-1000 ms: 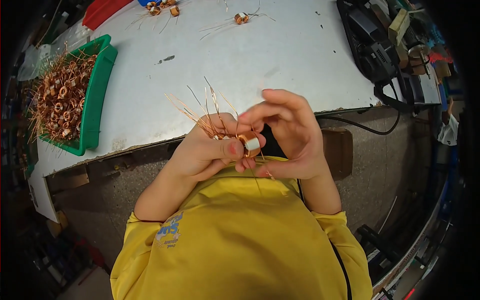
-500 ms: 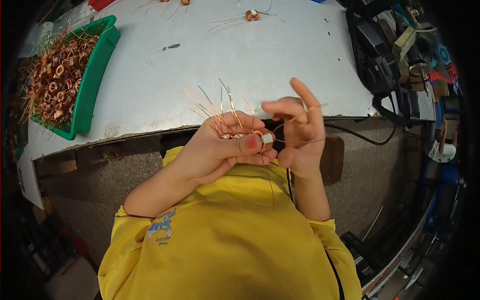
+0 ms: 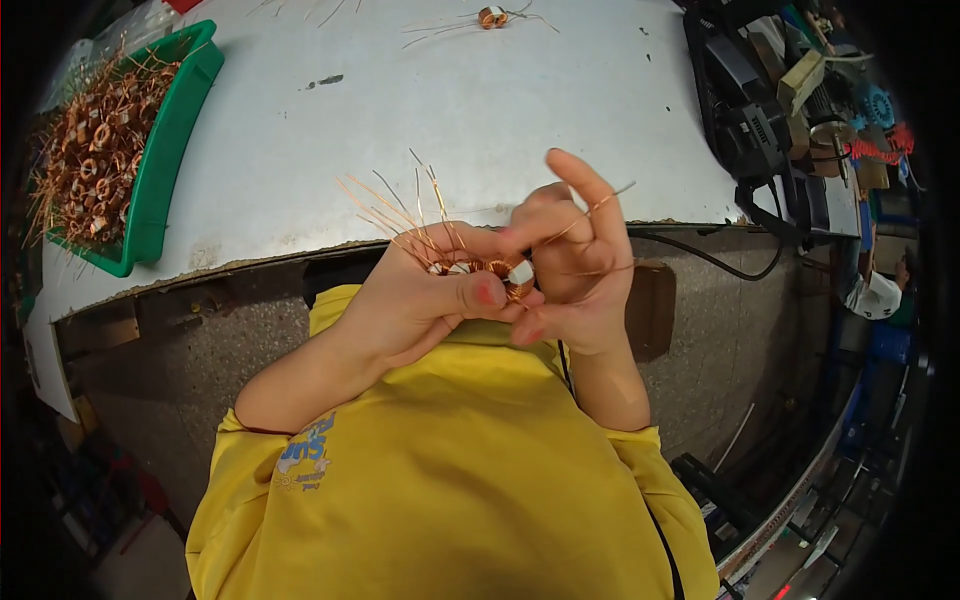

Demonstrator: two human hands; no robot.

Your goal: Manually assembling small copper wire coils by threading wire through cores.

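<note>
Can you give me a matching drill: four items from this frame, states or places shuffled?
Column one:
1. copper coil
2. green tray
3. loose coil
4. right hand

Column two:
A. far table edge, alone
B. left of table, full of coils
C. pinching one wire lead
D. held between both hands

Pairs: 1-D, 2-B, 3-A, 4-C

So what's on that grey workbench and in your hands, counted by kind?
Copper wire-wound ring coil held in both hands: 1
Loose copper coil lying on the grey workbench: 1
Green plastic tray heaped with copper coils: 1
Total: 3 (coils in the tray too many to count)
</note>
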